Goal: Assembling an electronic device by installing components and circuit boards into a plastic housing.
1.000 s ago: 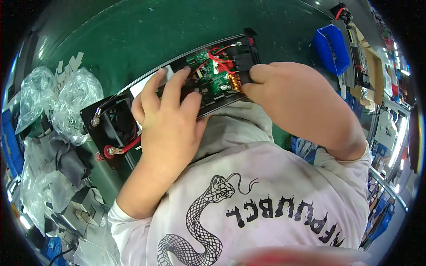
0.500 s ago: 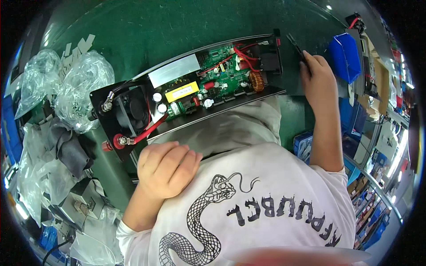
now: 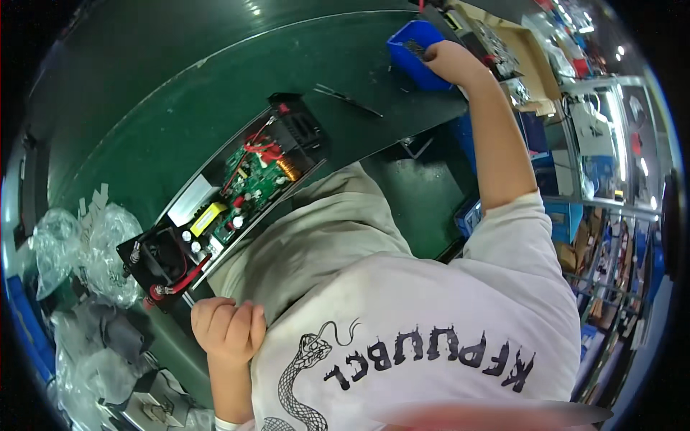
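Observation:
An opened power inverter (image 3: 237,194) lies aslant at the bench edge, over my lap. It shows a green circuit board, a yellow-wrapped part, a copper coil, red wires and a fan end with red and black terminals. My left hand (image 3: 228,329) is closed in a loose fist beside its near left corner; the palm side is hidden. My right hand (image 3: 458,63) reaches into a blue bin (image 3: 424,36) holding small dark pieces; its fingers are drawn together at them, and their tips are partly hidden. Dark tweezers (image 3: 348,99) lie on the bench, apart from both hands.
Clear plastic bags (image 3: 108,251) and a dark grey cloth (image 3: 118,334) lie at the left. Behind the blue bin stand a cardboard box (image 3: 528,57) and electronic parts. Metal shelving (image 3: 611,208) with goods is at the right. The green bench top (image 3: 180,122) stretches beyond the inverter.
My right hand has let go of the tweezers, now on the bench, and moved into the blue bin. The view has turned right. My left hand remains curled near the inverter.

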`<state>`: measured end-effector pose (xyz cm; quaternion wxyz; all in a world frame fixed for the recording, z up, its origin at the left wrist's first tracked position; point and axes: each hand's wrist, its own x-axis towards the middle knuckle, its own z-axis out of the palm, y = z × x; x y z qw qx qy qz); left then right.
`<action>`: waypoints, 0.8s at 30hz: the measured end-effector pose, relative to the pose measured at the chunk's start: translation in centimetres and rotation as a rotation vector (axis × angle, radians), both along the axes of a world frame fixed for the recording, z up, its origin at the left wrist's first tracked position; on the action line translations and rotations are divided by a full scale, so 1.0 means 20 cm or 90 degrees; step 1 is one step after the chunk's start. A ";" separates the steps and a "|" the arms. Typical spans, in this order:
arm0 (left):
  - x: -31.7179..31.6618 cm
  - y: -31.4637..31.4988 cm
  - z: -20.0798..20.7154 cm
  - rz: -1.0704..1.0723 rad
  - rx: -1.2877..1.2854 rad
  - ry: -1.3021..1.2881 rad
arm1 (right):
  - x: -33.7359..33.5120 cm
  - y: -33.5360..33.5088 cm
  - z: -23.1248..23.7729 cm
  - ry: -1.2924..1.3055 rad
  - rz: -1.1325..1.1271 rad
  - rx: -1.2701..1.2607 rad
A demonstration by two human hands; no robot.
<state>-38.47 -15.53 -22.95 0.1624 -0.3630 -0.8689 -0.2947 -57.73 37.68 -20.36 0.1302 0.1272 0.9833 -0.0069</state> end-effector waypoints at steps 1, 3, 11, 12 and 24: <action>0.00 -0.01 0.00 0.011 -0.014 0.028 | -0.01 0.00 0.00 -0.007 0.024 0.031; -0.01 0.00 0.01 -0.004 -0.018 0.038 | -0.01 0.01 0.00 -0.007 0.042 0.058; -0.01 0.11 0.08 0.073 -0.065 0.050 | -0.01 0.10 -0.09 0.150 0.049 0.033; -0.01 0.11 0.08 0.077 -0.063 0.048 | 0.00 0.09 -0.09 0.155 0.046 0.029; 0.03 0.11 0.07 0.098 -0.099 0.023 | -0.12 0.07 -0.18 0.116 0.055 -0.029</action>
